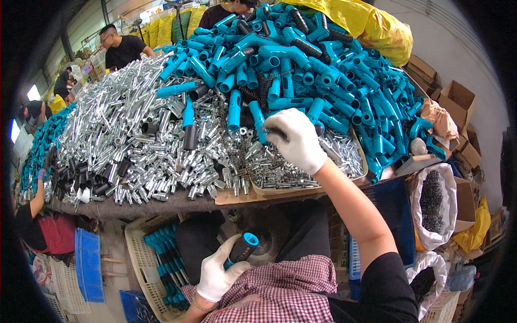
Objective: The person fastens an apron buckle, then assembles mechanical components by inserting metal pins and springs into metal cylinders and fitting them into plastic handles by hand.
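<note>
In a white glove, my left hand is closed round a teal tube with a black ribbed grip in front of my lap. The tube's open teal end faces up. My right hand, also gloved in white, reaches over a shallow tray of small metal parts. Its fingers are curled together round something dark and small that I cannot make out. Just beyond it rises a heap of teal tubular handles. Springs and bolts lie beside the tray, below the teal tubes.
Shiny metal rods and fittings cover the table's left side. At my left knee a cream basket holds teal-and-black assembled pieces. Blue crates, sacks and cardboard boxes stand around. Several people work across and left of the table.
</note>
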